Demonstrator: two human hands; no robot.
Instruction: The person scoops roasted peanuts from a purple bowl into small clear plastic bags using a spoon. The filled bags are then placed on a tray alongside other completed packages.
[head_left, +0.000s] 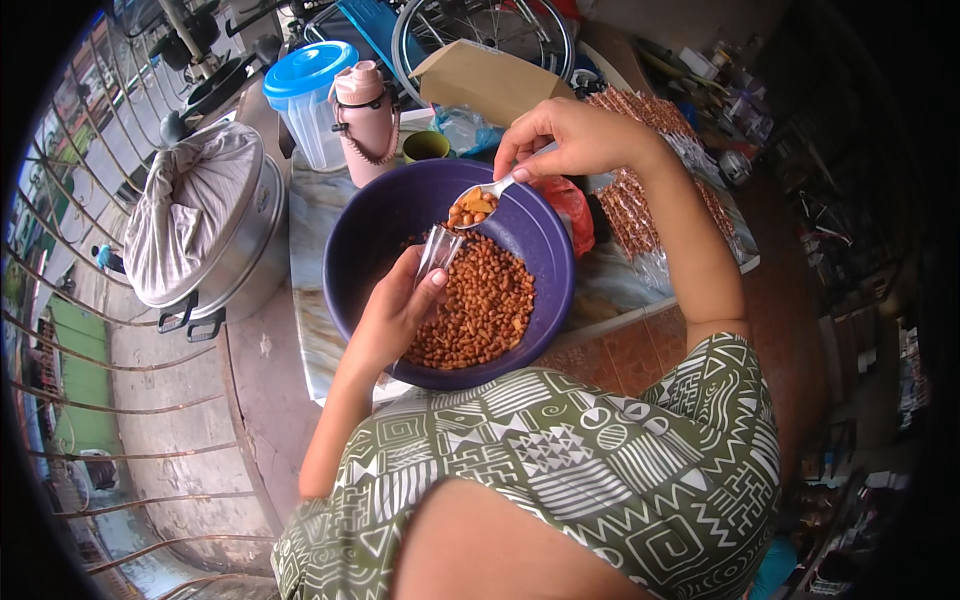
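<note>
A deep purple plastic basin (551, 300) sits before me, its bottom covered with reddish-brown roasted peanuts (480, 322). Over the basin, my left hand (401, 300) pinches a narrow clear plastic bag (439, 255), its mouth facing up. My right hand (559, 142) grips the handle of a white spoon (504, 185) from above. In the spoon's bowl lies a heap of peanuts with some yellowish chips (474, 204). The spoon's tip is close to the mouth of the bag; whether they touch I cannot tell.
Strips of filled clear packets (630, 214) lie on the table's right side, by a red plastic bag (568, 210). Beyond the basin stand a pink bottle (365, 127), a blue-lidded container (307, 105), a green cup (426, 147) and a cardboard box (487, 82). A cloth-covered metal pot (247, 255) is left.
</note>
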